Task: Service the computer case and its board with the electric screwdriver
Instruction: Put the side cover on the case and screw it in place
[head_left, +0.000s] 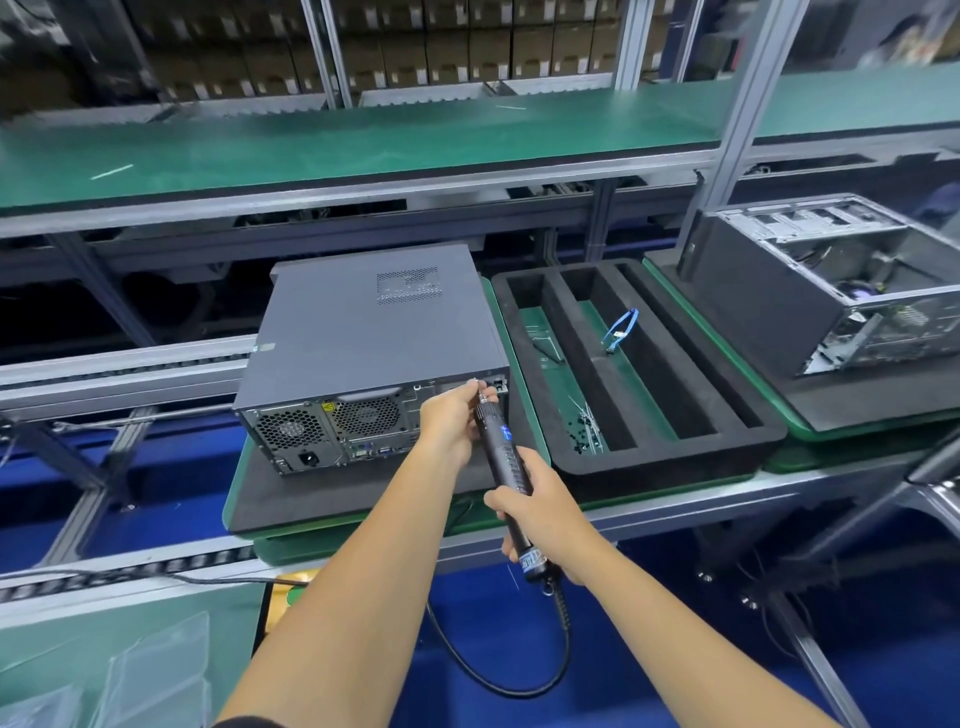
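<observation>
Electric screwdriver (506, 465) is being clasped by right hand (540, 512), tip steadied by left hand (452, 423) pinch grip at computer case (363, 338) rear.

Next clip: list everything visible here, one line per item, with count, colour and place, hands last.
closed computer case: one, dark grey, on a black pad at centre, rear panel toward the camera
electric screwdriver: one, black, tip at the case's upper right rear corner
foam tray: one, black with long slots, right of the closed case
blue cable: one, in a tray slot
small screws: a loose cluster, dark, at the near end of a slot
open computer case: one, grey metal, far right
conveyor belt: one, green, behind
left hand: steadying the screwdriver's front end
right hand: gripping the screwdriver's handle
</observation>
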